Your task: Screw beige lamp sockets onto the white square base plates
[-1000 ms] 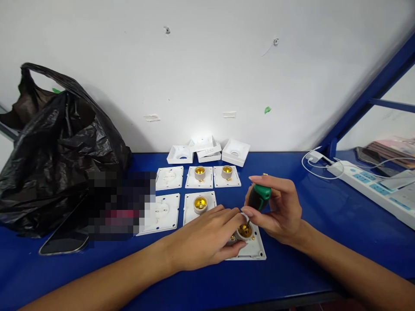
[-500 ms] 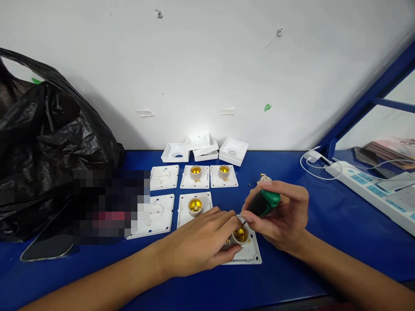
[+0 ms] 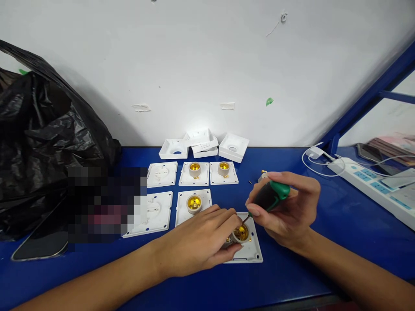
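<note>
we see a lamp socket (image 3: 241,233) on a white plate (image 3: 253,253) at the desk's (image 3: 292,272) near side, our left hand's (image 3: 207,237) fingers curled around it. our right hand (image 3: 292,211) grasps a screwdriver (image 3: 269,198), its shaft slanting into the cup. we judge this slant could make the tip slip, while a loose left hold could let the socket twist.

Black plastic bag (image 3: 58,112) is sitting at left on the blue worktop (image 3: 194,291), dark phone (image 3: 42,242) lying in front. At right, white power strip (image 3: 385,194) is lying angled, white cable (image 3: 327,176) looping beside it. Blue frame (image 3: 369,88) is slanting up; green patch (image 3: 269,101) is showing on white wall (image 3: 207,56).
</note>
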`<act>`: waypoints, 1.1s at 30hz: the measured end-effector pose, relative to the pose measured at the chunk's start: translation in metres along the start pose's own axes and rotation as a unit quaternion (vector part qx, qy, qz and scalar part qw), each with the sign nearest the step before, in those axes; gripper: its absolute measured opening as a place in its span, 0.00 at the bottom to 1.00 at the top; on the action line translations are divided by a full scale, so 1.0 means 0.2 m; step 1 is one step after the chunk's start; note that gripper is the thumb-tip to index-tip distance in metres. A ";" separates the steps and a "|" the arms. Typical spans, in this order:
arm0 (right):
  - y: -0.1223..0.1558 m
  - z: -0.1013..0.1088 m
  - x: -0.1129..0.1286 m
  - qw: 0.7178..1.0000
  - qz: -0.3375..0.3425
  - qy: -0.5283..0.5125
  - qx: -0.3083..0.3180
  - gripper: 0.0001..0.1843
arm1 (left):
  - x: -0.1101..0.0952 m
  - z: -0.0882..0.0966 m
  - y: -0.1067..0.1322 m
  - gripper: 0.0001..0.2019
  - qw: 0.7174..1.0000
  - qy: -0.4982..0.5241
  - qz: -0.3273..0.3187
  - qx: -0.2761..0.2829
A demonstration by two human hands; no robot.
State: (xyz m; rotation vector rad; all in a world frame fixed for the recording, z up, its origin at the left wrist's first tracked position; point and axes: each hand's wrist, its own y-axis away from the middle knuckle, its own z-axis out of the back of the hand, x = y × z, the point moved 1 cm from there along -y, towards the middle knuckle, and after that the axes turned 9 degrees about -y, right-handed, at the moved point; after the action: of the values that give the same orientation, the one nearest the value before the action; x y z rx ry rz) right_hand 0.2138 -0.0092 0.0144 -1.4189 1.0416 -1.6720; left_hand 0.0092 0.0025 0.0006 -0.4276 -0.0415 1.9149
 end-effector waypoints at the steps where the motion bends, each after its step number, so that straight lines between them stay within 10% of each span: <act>1: 0.00 0.00 0.00 1.000 0.000 -0.005 -0.001 0.31 | 0.00 0.00 0.00 0.08 1.000 0.002 0.000 0.001; 33: 0.02 0.03 -0.04 0.993 -0.046 -0.030 0.103 0.30 | 0.00 -0.01 0.01 0.08 1.000 -0.014 0.002 -0.020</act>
State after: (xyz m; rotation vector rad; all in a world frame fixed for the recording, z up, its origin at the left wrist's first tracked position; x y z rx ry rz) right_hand 0.2218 -0.0040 0.0075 -1.3896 0.7562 -1.7354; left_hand 0.0084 0.0019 -0.0024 -0.4271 -0.0977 1.9272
